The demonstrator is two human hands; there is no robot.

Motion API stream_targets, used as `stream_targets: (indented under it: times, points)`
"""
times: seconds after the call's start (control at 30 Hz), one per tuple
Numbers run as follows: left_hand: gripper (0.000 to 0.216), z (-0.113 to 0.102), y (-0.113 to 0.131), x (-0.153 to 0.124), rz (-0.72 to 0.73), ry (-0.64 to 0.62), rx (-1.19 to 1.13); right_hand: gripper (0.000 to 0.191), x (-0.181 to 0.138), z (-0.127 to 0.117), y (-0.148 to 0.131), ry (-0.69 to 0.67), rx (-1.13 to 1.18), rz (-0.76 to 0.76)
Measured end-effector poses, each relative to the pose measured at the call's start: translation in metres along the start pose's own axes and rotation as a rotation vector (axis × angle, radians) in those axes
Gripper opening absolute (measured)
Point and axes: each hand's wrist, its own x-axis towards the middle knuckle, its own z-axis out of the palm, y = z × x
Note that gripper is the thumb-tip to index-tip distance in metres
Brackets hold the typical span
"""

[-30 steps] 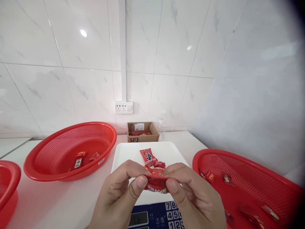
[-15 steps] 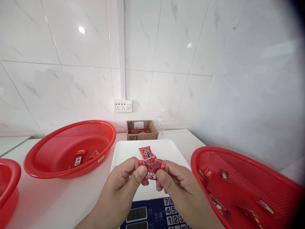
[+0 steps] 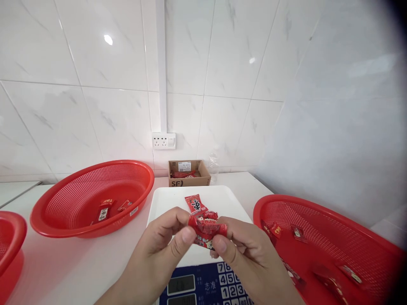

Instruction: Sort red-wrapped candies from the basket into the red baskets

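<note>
Between my two hands is a small red candy in a printed wrapper, held above a digital weighing scale. My left hand pinches the wrapper's left end between thumb and finger. My right hand pinches its right end the same way. Just behind the fingers, another red candy packet with dark lettering lies on the scale's white plate, and more red wrapping shows next to it, partly hidden by the held candy. The scale's blue panel with display and number keys shows between my wrists.
A red perforated basket with a few packets stands at left, and part of another red basket is at the left edge. At right is a red basket holding several packets. A cardboard box stands behind the scale, near the tiled wall.
The held candy has turned and tilted in my fingers, its right end now lower. My right hand has shifted slightly right. Both hands keep their pinch.
</note>
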Motion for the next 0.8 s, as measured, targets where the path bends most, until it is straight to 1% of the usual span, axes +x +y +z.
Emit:
stream_targets:
  times: [0.1, 0.17, 0.2, 0.27, 0.33, 0.4, 0.47, 0.53, 0.6, 0.63, 0.7, 0.8]
  points:
    - [0.009, -0.0006, 0.0022, 0.0010, 0.072, 0.042, 0.065, 0.040, 0.0008, -0.0031, 0.0015, 0.011, -0.116, 0.006]
    - [0.007, -0.0013, 0.0022, 0.0008, 0.174, 0.088, 0.145, 0.038, 0.0006, -0.0054, 0.0030, 0.011, -0.108, 0.049]
    - [0.010, -0.0017, 0.0020, 0.0005, 0.235, 0.106, 0.188, 0.039, 0.0003, -0.0065, 0.0036, 0.010, -0.077, 0.066]
    - [0.020, -0.0024, 0.0011, -0.0003, 0.343, 0.113, 0.264, 0.049, -0.0001, -0.0084, 0.0042, -0.001, 0.011, 0.086]
    - [0.027, -0.0025, 0.0001, -0.0009, 0.411, 0.097, 0.316, 0.058, 0.0002, -0.0091, 0.0037, -0.006, 0.090, 0.111]
    - [0.032, -0.0021, -0.0008, -0.0012, 0.464, 0.078, 0.354, 0.053, 0.0013, -0.0085, 0.0022, -0.009, 0.153, 0.153]
    - [0.031, -0.0014, -0.0018, -0.0016, 0.483, 0.083, 0.385, 0.040, 0.0025, -0.0070, 0.0003, 0.002, 0.194, 0.180]
    - [0.028, -0.0009, -0.0030, -0.0020, 0.422, 0.135, 0.356, 0.031, 0.0027, -0.0052, -0.0011, 0.059, 0.191, 0.195]
    - [0.024, -0.0002, -0.0043, -0.0025, 0.286, 0.194, 0.244, 0.027, 0.0019, -0.0037, -0.0012, 0.138, 0.134, 0.194]
    - [0.022, 0.0003, -0.0048, -0.0026, 0.214, 0.194, 0.178, 0.026, 0.0014, -0.0030, -0.0008, 0.166, 0.101, 0.188]
    - [0.023, 0.0016, -0.0055, -0.0028, 0.102, 0.150, 0.094, 0.024, 0.0006, -0.0017, 0.0007, 0.185, 0.061, 0.167]
    - [0.027, 0.0034, -0.0064, -0.0028, 0.043, 0.084, 0.089, 0.024, 0.0010, -0.0006, 0.0024, 0.157, 0.066, 0.150]
